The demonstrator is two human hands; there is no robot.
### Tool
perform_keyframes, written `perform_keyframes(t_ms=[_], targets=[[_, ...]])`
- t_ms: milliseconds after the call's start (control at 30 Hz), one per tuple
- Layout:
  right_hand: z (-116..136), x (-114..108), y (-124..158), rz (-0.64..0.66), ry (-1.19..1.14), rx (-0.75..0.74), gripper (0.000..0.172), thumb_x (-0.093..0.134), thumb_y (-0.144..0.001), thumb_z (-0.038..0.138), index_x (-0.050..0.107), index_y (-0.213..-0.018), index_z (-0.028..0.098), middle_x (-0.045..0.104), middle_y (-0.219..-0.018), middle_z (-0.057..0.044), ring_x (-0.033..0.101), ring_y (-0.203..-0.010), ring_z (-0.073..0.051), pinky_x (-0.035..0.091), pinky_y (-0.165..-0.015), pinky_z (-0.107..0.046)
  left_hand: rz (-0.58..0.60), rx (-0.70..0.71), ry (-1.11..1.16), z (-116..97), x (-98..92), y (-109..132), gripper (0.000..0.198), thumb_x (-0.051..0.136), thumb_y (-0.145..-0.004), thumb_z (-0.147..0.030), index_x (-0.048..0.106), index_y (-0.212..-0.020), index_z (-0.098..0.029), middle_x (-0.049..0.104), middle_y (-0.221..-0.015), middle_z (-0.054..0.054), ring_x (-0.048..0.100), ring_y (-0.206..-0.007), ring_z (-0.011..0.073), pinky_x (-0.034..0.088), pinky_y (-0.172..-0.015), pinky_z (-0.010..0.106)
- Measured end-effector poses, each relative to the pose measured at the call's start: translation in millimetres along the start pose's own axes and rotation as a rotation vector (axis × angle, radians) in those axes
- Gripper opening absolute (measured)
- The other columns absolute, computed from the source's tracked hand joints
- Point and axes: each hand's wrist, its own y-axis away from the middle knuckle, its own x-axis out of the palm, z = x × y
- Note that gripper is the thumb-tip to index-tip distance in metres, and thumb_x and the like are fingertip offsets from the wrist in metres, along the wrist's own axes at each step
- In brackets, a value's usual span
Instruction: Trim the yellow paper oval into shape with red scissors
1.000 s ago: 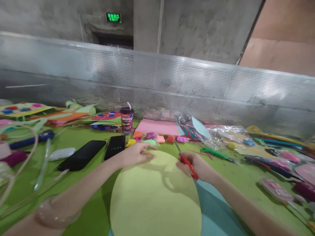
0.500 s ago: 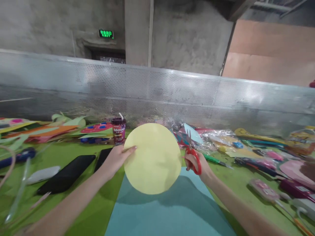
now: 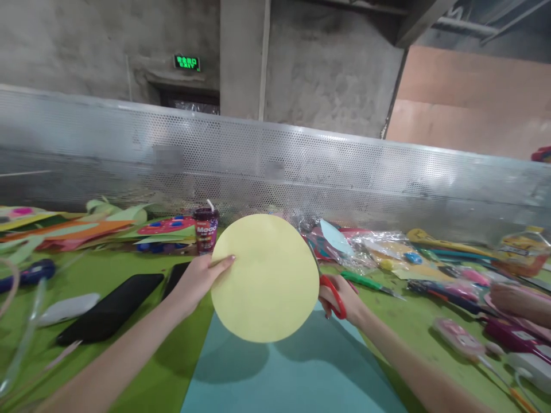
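A pale yellow paper circle [image 3: 267,281] is held up in front of me, its face toward the camera. My left hand [image 3: 202,281] pinches it at the left edge, thumb on the near face. In my right hand [image 3: 342,298] are red-handled scissors [image 3: 339,298], with fingers through the loops. Their blades run up along the circle's right edge, mostly hidden by the paper. Beneath the circle a light blue sheet [image 3: 297,378] lies on the green table, with shadows across it.
Left of me lie a black phone [image 3: 112,307] and a white mouse-like object [image 3: 69,308]. A drink cup [image 3: 206,229] with a straw stands behind. A green craft knife [image 3: 370,282] lies to the right. Another person's hand [image 3: 519,301] shows at far right. A perforated metal barrier [image 3: 344,158] spans the back.
The scissors have moved left to the circle's right edge, and their blades, spread in view before, are now mostly behind it. The other person's hand has come further into view at right.
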Motion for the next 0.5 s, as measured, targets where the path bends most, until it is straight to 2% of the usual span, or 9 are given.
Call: perform_keyframes(t_ms=[500], targets=[[4.3,0.6,0.7,0.013,0.006,0.021,0.011,0.037,-0.067,0.018,0.045,-0.059,0.015,0.047,-0.036,0.006,0.047,-0.033,-0.008,0.040,-0.036,-0.018,0.009,0.012,-0.034,0.7,0.2,-0.6,0.045,0.058,-0.062,-0.044,0.060,-0.095,-0.013,0.066,-0.087,0.012,0.063,-0.070,0.0237,0.050,-0.057,0.030]])
